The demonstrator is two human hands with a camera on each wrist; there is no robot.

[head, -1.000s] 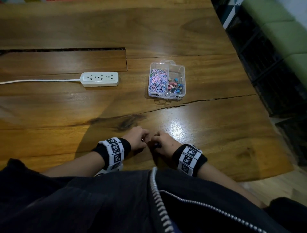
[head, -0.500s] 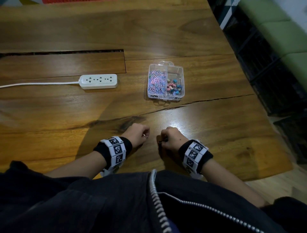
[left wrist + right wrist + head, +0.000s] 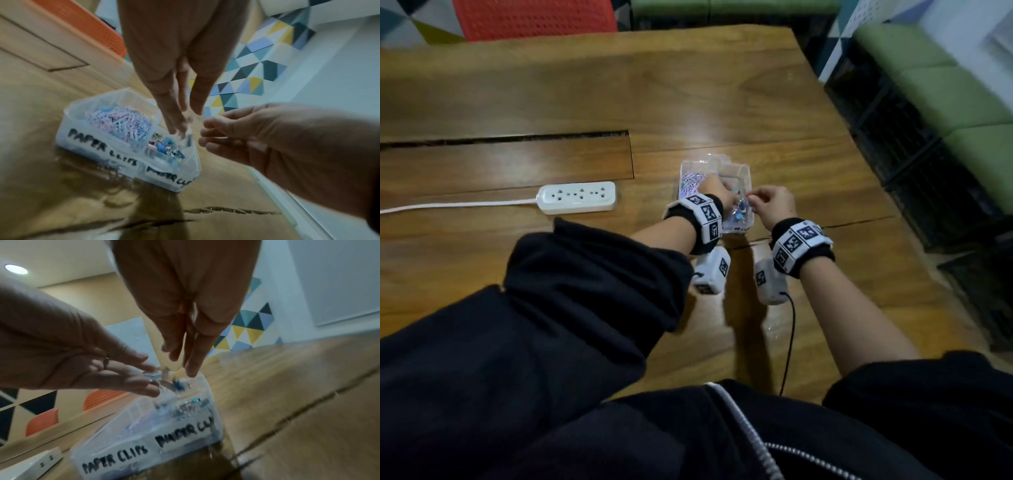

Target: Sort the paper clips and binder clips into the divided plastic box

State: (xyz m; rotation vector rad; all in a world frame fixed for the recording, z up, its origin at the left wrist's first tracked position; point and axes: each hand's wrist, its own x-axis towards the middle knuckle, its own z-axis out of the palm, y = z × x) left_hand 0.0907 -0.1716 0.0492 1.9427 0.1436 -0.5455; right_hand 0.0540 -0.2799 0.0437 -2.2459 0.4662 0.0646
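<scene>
Both hands hang over the box [image 3: 743,171]. The left hand [image 3: 717,195], fingers nearly straight, lets binder clips [image 3: 179,385] drop at six o'clock; the right hand [image 3: 774,204], nearer, fingers loosely curled, seems empty.

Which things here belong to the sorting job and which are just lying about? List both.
Part of the job:
- divided plastic box
- paper clips in the compartment marked PAPER CLIPS
- binder clips in the other compartment
- left hand and right hand, both over the box

Just lying about:
- white power strip
- red chair
</scene>
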